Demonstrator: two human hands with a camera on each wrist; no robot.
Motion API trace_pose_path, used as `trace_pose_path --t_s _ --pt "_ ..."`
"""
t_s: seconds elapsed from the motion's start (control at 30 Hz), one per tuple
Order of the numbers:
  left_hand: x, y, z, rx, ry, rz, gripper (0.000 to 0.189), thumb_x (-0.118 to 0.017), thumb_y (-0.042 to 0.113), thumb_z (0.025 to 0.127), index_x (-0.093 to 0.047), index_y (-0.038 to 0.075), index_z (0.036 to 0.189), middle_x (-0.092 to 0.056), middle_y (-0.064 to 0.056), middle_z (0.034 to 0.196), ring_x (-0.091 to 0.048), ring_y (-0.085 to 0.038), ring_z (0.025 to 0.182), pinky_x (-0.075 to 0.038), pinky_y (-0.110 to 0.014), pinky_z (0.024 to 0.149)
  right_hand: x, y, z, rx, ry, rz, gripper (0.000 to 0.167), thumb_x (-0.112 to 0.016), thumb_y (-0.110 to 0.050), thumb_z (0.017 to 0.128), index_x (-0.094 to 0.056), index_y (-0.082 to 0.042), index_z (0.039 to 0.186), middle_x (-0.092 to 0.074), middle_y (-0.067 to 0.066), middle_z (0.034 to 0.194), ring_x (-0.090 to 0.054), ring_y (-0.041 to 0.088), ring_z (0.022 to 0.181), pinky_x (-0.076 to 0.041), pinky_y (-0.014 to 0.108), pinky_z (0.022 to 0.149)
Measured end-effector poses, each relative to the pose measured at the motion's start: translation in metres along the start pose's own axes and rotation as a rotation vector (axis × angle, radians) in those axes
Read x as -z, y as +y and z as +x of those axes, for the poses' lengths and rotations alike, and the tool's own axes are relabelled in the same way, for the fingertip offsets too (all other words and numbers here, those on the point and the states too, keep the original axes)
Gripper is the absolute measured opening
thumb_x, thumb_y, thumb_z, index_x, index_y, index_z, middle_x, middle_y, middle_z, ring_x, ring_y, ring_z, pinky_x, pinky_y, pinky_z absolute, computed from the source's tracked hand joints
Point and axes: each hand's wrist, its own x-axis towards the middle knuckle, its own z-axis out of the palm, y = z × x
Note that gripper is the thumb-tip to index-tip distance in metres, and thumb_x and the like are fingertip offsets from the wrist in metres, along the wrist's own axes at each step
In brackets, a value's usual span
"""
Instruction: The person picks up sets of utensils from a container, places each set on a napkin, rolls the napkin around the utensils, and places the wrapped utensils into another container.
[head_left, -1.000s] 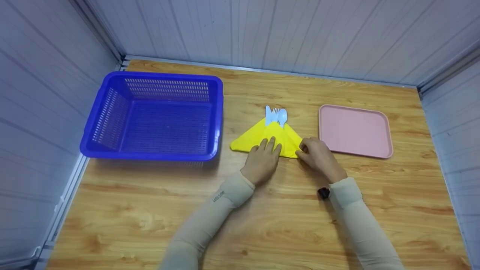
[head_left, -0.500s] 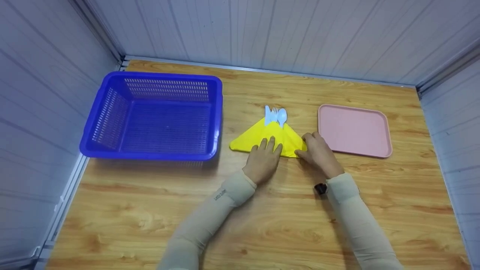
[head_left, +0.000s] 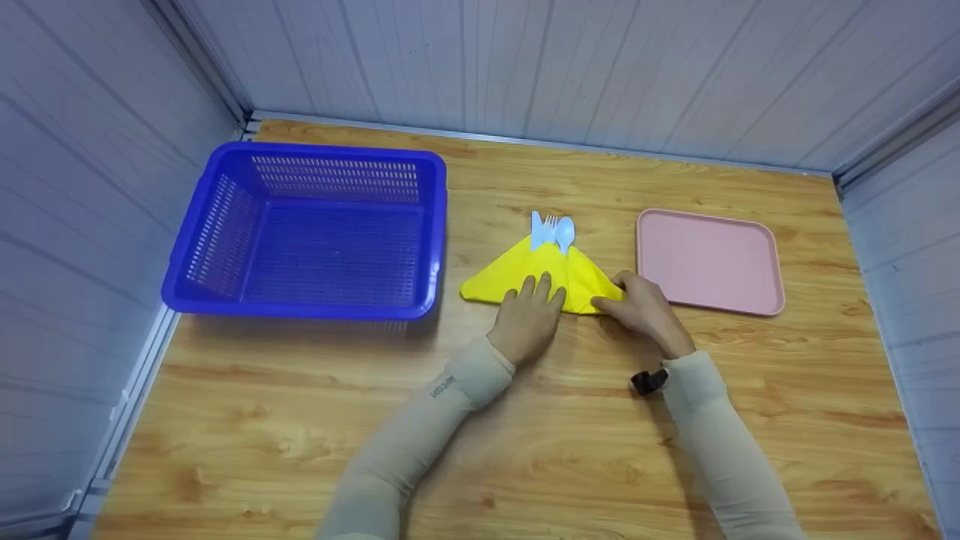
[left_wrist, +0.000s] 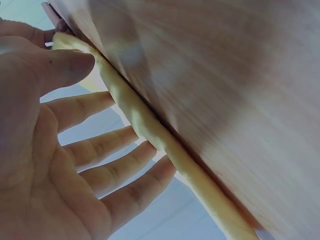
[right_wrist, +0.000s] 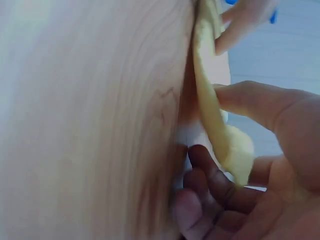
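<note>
A yellow napkin [head_left: 510, 274], folded to a triangle, lies on the table with its long edge toward me. From its top stick out a light blue plastic knife [head_left: 535, 229], fork [head_left: 550, 228] and spoon [head_left: 565, 232]; their lower parts are hidden in the napkin. My left hand [head_left: 526, 322] rests its spread, straight fingers on the napkin's middle, seen also in the left wrist view. At the right corner, my right hand [head_left: 641, 304] pinches the napkin, thumb on top. In the right wrist view, its other fingers curl under the corner.
To the left stands a blue plastic basket [head_left: 300, 309] with slotted walls. A pink tray [head_left: 709, 259] lies just beyond my right hand. Pale panel walls [head_left: 495, 67] border the wooden table [head_left: 525, 465] at the back and both sides.
The napkin's right corner now reaches farther right, and my right hand's fingers have shifted outward with it. My left hand has stayed in place, as have the cutlery, basket and tray.
</note>
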Motion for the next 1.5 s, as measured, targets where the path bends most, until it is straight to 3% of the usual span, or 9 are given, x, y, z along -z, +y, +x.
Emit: trace_pose_path --t_s 0.1,0.3,0.43,0.57,0.8,0.97,1.13,1.5 --pt "0.001 0.000 0.000 0.003 -0.010 0.005 0.041 -0.042 0.024 0.108 -0.050 0.017 0.147 -0.045 -0.015 0.149 -0.046 -0.033 0.131 -0.052 -0.045 0.091 0.001 0.006 -0.005 -0.002 0.017 0.114 0.047 -0.073 -0.031 0.091 -0.062 0.005 0.118 -0.065 0.018 0.109 -0.057 0.027 0.092 -0.046 0.036 0.079" --pt "0.002 -0.001 0.000 0.008 -0.020 -0.006 0.042 -0.044 0.025 0.107 -0.050 0.017 0.148 -0.044 -0.015 0.150 -0.046 -0.033 0.132 -0.052 -0.046 0.092 -0.001 0.011 -0.010 -0.006 -0.002 0.340 0.045 -0.072 -0.025 0.093 -0.063 0.009 0.121 -0.067 0.013 0.093 -0.065 0.021 0.071 -0.055 0.028 0.062" --pt "0.001 0.000 0.000 0.005 -0.021 -0.006 0.042 -0.045 0.026 0.107 -0.050 0.017 0.148 -0.044 -0.015 0.150 -0.046 -0.034 0.132 -0.052 -0.046 0.092 -0.004 0.005 -0.013 -0.021 0.030 0.456 0.034 -0.070 -0.020 0.094 -0.064 0.008 0.113 -0.068 0.013 0.092 -0.068 0.023 0.071 -0.057 0.029 0.063" --pt "0.001 0.001 0.001 0.006 -0.035 -0.009 0.042 -0.045 0.026 0.107 -0.049 0.017 0.148 -0.043 -0.015 0.151 -0.045 -0.034 0.133 -0.051 -0.046 0.094 -0.009 -0.005 -0.012 0.002 0.099 0.463 0.025 -0.068 -0.017 0.093 -0.064 0.006 0.102 -0.066 0.013 0.095 -0.060 0.022 0.082 -0.051 0.025 0.070" --pt "0.002 0.001 0.000 0.012 -0.026 -0.020 0.041 -0.044 0.026 0.107 -0.051 0.017 0.146 -0.044 -0.014 0.150 -0.046 -0.033 0.131 -0.052 -0.045 0.092 -0.019 -0.018 -0.005 0.026 0.139 0.531 0.024 -0.065 -0.015 0.093 -0.065 0.005 0.107 -0.064 0.013 0.102 -0.055 0.021 0.093 -0.048 0.024 0.078" --pt "0.002 0.000 0.001 0.018 -0.046 -0.020 0.042 -0.043 0.028 0.107 -0.049 0.019 0.148 -0.042 -0.013 0.151 -0.044 -0.032 0.133 -0.051 -0.046 0.093 -0.023 -0.026 0.000 0.032 0.134 0.592 0.027 -0.065 -0.013 0.093 -0.065 0.007 0.110 -0.065 0.015 0.104 -0.057 0.021 0.094 -0.050 0.024 0.079" --pt "0.002 0.000 0.002 0.025 -0.088 -0.026 0.045 -0.042 0.031 0.108 -0.046 0.021 0.151 -0.038 -0.012 0.154 -0.041 -0.032 0.136 -0.049 -0.048 0.096 -0.025 -0.030 0.004 0.031 0.116 0.580 0.033 -0.064 -0.015 0.094 -0.065 0.006 0.119 -0.066 0.018 0.111 -0.059 0.022 0.097 -0.051 0.024 0.082" --pt "0.000 -0.002 0.003 0.033 -0.084 -0.058 0.043 -0.043 0.032 0.108 -0.047 0.022 0.149 -0.039 -0.010 0.155 -0.041 -0.031 0.136 -0.049 -0.050 0.096 -0.024 -0.036 0.012 0.038 0.044 0.572 0.041 -0.060 -0.014 0.094 -0.060 0.004 0.131 -0.062 0.018 0.123 -0.055 0.024 0.109 -0.047 0.032 0.095"
